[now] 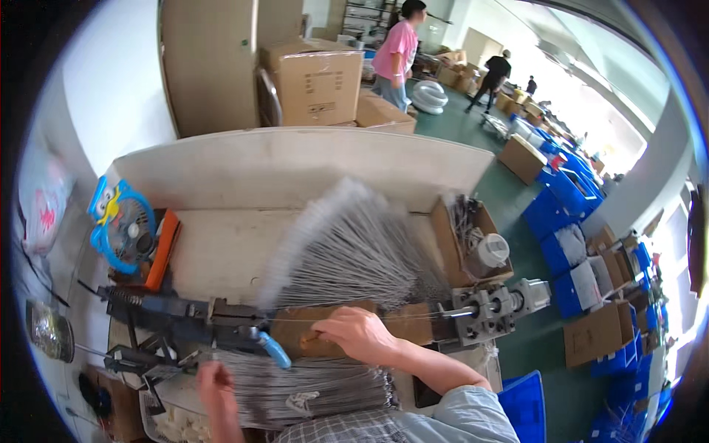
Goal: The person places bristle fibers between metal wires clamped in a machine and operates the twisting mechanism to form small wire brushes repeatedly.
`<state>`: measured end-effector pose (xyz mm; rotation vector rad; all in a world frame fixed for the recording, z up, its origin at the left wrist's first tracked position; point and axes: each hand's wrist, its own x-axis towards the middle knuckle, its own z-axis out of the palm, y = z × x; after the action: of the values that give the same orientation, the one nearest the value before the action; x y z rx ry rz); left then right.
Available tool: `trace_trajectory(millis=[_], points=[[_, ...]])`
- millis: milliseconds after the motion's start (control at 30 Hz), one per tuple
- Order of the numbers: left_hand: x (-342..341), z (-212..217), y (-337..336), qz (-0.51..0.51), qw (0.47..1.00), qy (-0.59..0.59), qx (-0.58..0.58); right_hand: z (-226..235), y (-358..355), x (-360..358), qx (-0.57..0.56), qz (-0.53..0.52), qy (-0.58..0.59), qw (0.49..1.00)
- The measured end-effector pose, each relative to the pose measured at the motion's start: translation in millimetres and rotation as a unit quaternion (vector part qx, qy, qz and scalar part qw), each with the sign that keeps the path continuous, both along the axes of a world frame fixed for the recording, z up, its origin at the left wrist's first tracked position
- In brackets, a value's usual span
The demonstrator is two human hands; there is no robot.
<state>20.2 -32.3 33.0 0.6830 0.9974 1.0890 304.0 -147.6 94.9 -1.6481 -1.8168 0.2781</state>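
My right hand is closed at a thin wire that runs across the bench between a dark metal fixture on the left and a metal spindle device on the right. Something orange-brown shows at its fingertips; what it is I cannot make out. My left hand is low on the left, smeared by motion, near the edge of a bundle of grey wires. A blue handle sticks out from the fixture. Beyond my right hand lies a large fanned pile of grey wires, its far part blurred.
A blue fan stands beside an orange bin at the left. On the right, a cardboard box holds a white cup-shaped container. A low board closes the bench's far side. People stand beyond, near blue crates.
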Motion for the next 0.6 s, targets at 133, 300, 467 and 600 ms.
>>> trace_trajectory(millis=[133,300,467,600], points=[[92.4,19.5,-36.1,-0.151,0.988,-0.013,-0.008,-13.7,4.7,23.3,0.018,-0.074,0.039,0.996],[140.7,4.5,-34.3,-0.204,0.978,-0.015,0.028,-14.0,-8.0,31.2,-0.035,-0.089,0.101,0.99],[145.3,2.2,-39.6,-0.209,0.975,0.01,0.072,-16.5,-19.3,42.9,-0.008,-0.087,0.108,0.99],[156.3,4.6,-45.4,-0.215,0.973,0.023,0.081,-13.1,-18.6,46.7,-0.021,-0.07,0.151,0.986]])
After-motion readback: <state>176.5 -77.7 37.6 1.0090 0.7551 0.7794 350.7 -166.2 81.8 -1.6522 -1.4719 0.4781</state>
